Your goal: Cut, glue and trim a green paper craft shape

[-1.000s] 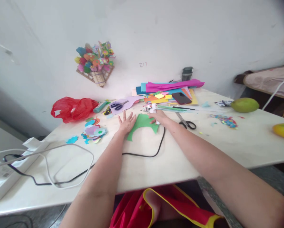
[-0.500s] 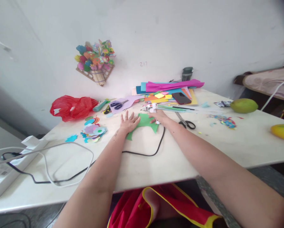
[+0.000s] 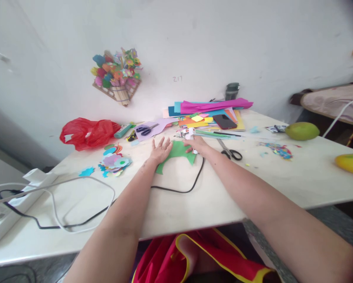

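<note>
A cut piece of green paper (image 3: pixel 179 148) with a curved lower edge lies flat on the table. On its left side rests my left hand (image 3: pixel 161 151), palm down with fingers spread, holding nothing. At the paper's right side my right hand (image 3: pixel 199 145) is closed around a white glue gun (image 3: pixel 190 133), with fingertips close to the paper. The gun's handle is partly hidden by that hand, and a black cord (image 3: pixel 191 191) loops away below. Black-handled scissors (image 3: pixel 230 151) lie right of my right hand.
Paper flower shapes (image 3: pixel 115 163) are piled on the left, near a red plastic bag (image 3: pixel 89 133). Purple-handled scissors (image 3: pixel 147 129), coloured sheets (image 3: pixel 214 105) and a phone (image 3: pixel 225 121) lie at the back. A power strip (image 3: pixel 20 208) with cables stands front left; mangoes (image 3: pixel 302 131) are at right.
The view has shifted very slightly. My left hand stays flat on the green paper and my right hand keeps hold of the glue gun, with hardly any movement.
</note>
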`<state>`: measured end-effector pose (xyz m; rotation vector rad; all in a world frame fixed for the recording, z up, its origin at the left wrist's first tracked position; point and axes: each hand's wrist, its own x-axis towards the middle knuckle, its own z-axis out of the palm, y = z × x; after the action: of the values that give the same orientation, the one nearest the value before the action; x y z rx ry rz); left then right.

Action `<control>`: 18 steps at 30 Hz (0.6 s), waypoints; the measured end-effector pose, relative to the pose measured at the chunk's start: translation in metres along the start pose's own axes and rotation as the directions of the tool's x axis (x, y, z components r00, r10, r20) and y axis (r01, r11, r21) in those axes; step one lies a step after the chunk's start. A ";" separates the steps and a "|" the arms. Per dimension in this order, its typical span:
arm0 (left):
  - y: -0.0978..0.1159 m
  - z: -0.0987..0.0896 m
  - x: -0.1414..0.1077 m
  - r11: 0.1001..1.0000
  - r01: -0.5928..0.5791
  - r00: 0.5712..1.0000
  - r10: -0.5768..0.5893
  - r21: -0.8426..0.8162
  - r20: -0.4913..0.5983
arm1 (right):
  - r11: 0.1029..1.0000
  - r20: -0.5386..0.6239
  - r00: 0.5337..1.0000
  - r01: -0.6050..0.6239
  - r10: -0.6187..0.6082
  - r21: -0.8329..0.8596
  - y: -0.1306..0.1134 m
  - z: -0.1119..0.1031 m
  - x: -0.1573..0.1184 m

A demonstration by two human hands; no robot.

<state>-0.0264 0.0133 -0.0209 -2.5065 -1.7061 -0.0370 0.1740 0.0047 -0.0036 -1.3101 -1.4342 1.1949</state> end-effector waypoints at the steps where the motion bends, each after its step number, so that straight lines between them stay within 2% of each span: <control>1: 0.001 -0.001 0.000 1.000 0.013 1.000 -0.013 -0.008 -0.001 | 1.000 -0.002 1.000 0.000 0.000 0.003 0.000 0.000 0.000; 3: 0.002 -0.005 0.001 0.991 0.083 0.996 -0.081 -0.105 0.022 | 1.000 -0.003 1.000 -0.005 0.005 0.008 0.001 0.000 0.001; 6: 0.003 -0.013 0.004 0.919 0.202 0.979 -0.190 -0.338 0.069 | 1.000 0.007 1.000 -0.011 0.011 0.007 0.002 0.000 0.002; 9: 0.003 -0.016 0.010 0.882 0.210 0.977 -0.199 -0.422 0.071 | 1.000 0.006 1.000 -0.017 0.017 -0.007 0.001 -0.001 0.001; 11: 0.004 -0.015 0.014 0.912 0.207 0.978 -0.191 -0.354 0.082 | 1.000 0.005 1.000 -0.026 0.026 -0.017 0.000 -0.001 0.000; 14: 0.006 -0.011 0.018 0.985 0.115 0.992 -0.108 -0.125 0.063 | 0.999 0.010 1.000 -0.025 0.025 -0.022 -0.001 0.000 -0.001; 16: 0.007 -0.010 0.019 0.999 0.045 0.998 -0.045 0.001 0.037 | 1.000 0.009 1.000 -0.014 0.014 -0.019 -0.001 0.000 -0.001; 18: 0.006 -0.009 0.019 0.999 0.018 0.999 -0.020 0.037 0.036 | 1.000 0.006 1.000 -0.007 0.007 -0.017 0.000 0.000 -0.001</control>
<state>-0.0135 0.0277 -0.0112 -2.4799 -1.7281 0.0385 0.1736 0.0039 -0.0032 -1.3252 -1.4479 1.1949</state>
